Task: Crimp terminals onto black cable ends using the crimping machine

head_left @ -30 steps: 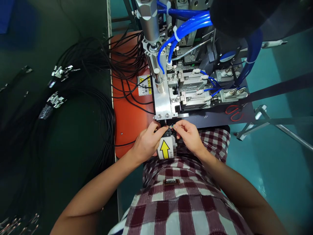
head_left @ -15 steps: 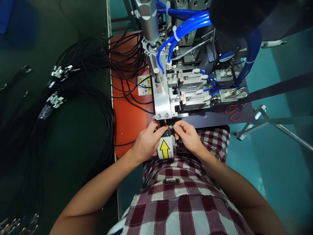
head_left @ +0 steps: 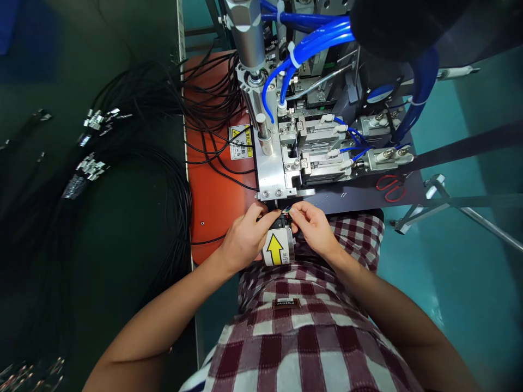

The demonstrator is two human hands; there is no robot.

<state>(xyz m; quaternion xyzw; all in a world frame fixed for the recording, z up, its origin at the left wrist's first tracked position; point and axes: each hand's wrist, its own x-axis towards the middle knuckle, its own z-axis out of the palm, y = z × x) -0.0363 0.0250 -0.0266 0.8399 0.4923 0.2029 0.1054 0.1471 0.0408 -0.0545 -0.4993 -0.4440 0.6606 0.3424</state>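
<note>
My left hand (head_left: 246, 235) is closed at the front of the machine, its thumb and finger pinching the end of a black cable (head_left: 207, 240) that comes in from the left. Thin coloured wires (head_left: 285, 212) fan out of that end between both hands. My right hand (head_left: 312, 224) pinches the tips of these wires from the other side. Just under the fingertips lies a small black fixture (head_left: 279, 222). Nearer my body, a white plate with a yellow arrow (head_left: 275, 249) sits below the fixture. The cable end itself is mostly covered by my left fingers.
The metal press head (head_left: 272, 174) stands right beyond my hands, with blue air hoses (head_left: 314, 46) above. Red-handled scissors (head_left: 391, 188) lie on the dark machine base. Bundled black cables (head_left: 175, 185) with metal connectors (head_left: 93, 166) spread over the dark table at left.
Both hands hold nearly the same place and grip. Only a very slight shift of the view shows.
</note>
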